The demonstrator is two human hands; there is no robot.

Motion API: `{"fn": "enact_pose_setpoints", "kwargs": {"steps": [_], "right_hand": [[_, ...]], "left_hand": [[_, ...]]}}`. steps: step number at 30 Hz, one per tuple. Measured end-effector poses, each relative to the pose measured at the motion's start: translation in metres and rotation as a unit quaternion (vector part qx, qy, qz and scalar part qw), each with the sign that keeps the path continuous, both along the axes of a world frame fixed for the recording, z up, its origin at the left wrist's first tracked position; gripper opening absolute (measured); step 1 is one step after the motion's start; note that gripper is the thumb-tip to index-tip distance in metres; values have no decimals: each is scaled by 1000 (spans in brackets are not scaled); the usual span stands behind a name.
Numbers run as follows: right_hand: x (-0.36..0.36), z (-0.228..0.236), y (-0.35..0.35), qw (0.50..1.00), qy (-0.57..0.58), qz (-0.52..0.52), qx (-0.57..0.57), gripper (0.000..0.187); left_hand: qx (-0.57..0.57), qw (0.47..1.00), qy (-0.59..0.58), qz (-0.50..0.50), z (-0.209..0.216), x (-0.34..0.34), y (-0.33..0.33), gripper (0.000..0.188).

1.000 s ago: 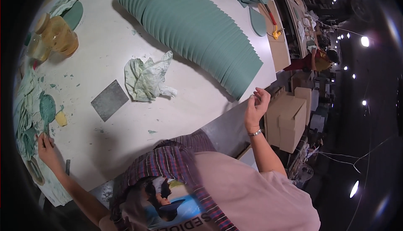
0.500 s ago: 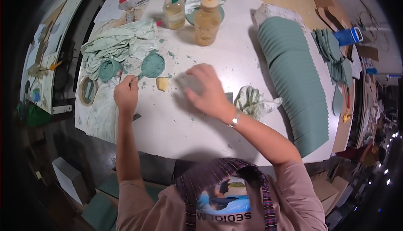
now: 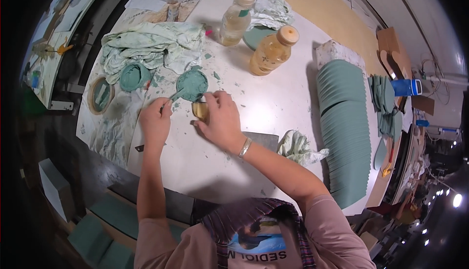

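Your right hand [image 3: 222, 122] has come leftward across the desk [image 3: 171, 171] to the yellow block [image 3: 199, 110].
Thumb and fingers sit around that block, though you cannot tell whether they grip it; it lies inward from the desk's near-left corner, just beside the green paste [image 3: 191, 84]. Your left hand [image 3: 155, 117] pinches a slim tool [image 3: 177, 94] by its near end, its far end at the paste, likely to keep your fingers clean. The crumpled rag [image 3: 299, 148] and stacked green pieces [image 3: 344, 122] lie toward the desk's right edge, perhaps leaving you elbow room.
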State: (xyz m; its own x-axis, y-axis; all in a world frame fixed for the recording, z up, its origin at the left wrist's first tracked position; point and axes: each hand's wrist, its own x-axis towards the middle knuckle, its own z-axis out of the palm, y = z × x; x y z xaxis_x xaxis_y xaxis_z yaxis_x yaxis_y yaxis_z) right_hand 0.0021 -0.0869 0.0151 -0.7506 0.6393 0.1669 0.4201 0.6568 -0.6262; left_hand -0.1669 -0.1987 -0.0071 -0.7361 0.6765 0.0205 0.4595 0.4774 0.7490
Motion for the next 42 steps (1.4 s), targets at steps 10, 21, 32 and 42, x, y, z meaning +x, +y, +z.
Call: {"fn": "enact_pose_setpoints", "kwargs": {"steps": [10,21,32,42], "right_hand": [[-11,-29,-17,999,24,-4,-22,36],[-40,-10,-18,993,110,19,-38,60],[-54,-16,20,997,-43,-67,7,92],[-57,-16,27,997,-40,-69,-11,84]], "left_hand": [[29,999,33,-29,13,-3,0,6],[-2,994,99,-53,23,-11,4,9],[-39,976,201,-69,25,-7,6,5],[-57,964,251,-71,20,-12,7,7]]}}
